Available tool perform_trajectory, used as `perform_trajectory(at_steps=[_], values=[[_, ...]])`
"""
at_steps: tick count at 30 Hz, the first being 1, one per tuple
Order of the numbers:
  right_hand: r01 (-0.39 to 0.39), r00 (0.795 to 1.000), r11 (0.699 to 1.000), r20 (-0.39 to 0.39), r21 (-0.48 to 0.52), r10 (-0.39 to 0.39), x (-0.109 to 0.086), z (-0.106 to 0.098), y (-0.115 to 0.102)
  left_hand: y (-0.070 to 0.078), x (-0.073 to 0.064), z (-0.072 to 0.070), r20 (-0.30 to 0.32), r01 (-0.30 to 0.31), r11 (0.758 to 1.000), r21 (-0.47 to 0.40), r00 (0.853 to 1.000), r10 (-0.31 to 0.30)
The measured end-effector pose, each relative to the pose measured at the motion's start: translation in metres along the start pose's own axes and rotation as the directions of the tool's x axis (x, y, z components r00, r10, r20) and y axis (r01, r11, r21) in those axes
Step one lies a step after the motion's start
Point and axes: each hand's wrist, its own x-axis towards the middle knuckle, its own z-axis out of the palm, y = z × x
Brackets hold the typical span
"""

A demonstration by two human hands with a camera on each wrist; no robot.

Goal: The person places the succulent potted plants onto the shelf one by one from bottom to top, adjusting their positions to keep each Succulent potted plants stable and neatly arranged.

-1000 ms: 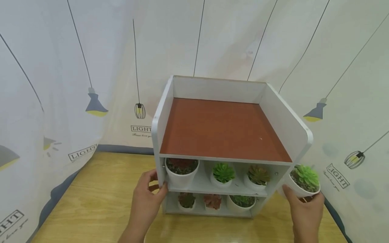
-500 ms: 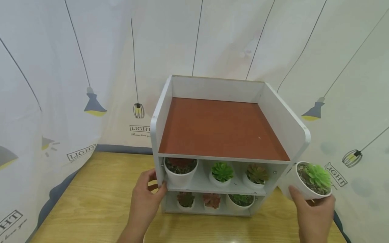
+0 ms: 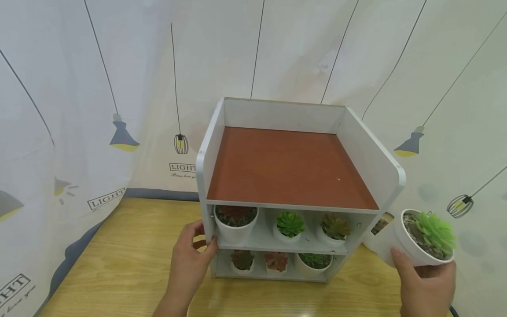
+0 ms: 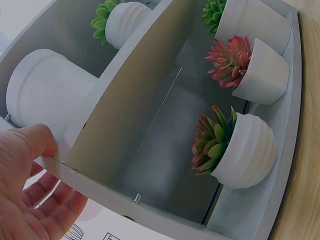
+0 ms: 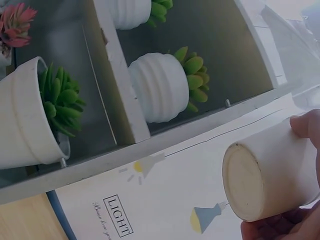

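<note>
My right hand (image 3: pixel 428 286) holds a white pot with a bright green succulent (image 3: pixel 435 233), tilted, off the shelf's right side. In the right wrist view the underside of this white pot (image 5: pixel 245 182) shows, with the thumb and fingers around it. A white two-tier shelf with a red-brown top (image 3: pixel 291 167) stands in the middle. My left hand (image 3: pixel 194 253) grips the front edge of its left side panel, thumb in front and fingers on the outer side. Nearest that thumb is a large white pot (image 4: pixel 47 90) on the upper tier.
Beside the large pot, the upper tier bears a green succulent (image 3: pixel 290 224) and a reddish-green one (image 3: pixel 336 226). Below sit several potted succulents, one with red leaves (image 3: pixel 276 262). Another white pot with soil (image 3: pixel 380 225) shows partly beyond the shelf's right side. A printed cloth (image 3: pixel 277 48) hangs behind the wooden table (image 3: pixel 119 264).
My right hand has moved right with the potted succulent, away from the shelf, uncovering part of the pot behind. The left hand stays on the side panel.
</note>
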Motion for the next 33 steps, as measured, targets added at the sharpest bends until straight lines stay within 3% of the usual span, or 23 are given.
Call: perform_trajectory(at_steps=[3, 12, 24, 30, 33], values=[[0.061, 0.998, 0.994, 0.009, 0.091, -0.062, -0.005, -0.001, -0.003, 0.0, 0.0, 0.0, 0.002, 0.002, 1.0, -0.002, 1.0, -0.002], [0.078, 0.997, 0.987, -0.002, 0.141, -0.079, -0.016, -0.004, -0.016, -0.001, 0.0, 0.0, 0.001, -0.004, 1.0, 0.001, 1.0, 0.004], [0.015, 0.998, 0.989, 0.058, 0.148, -0.024, -0.028, -0.004, -0.024, -0.002, -0.001, 0.0, -0.005, -0.015, 1.0, -0.003, 1.0, 0.015], [0.021, 0.994, 0.993, 0.102, 0.114, -0.033, -0.035, -0.001, -0.032, -0.002, 0.0, 0.0, -0.011, -0.017, 1.0, -0.001, 1.0, 0.017], [0.036, 0.99, 0.988, 0.132, 0.149, -0.056, -0.038, 0.001, -0.035, -0.002, 0.0, 0.0, -0.009, -0.018, 1.0, -0.003, 1.0, 0.018]])
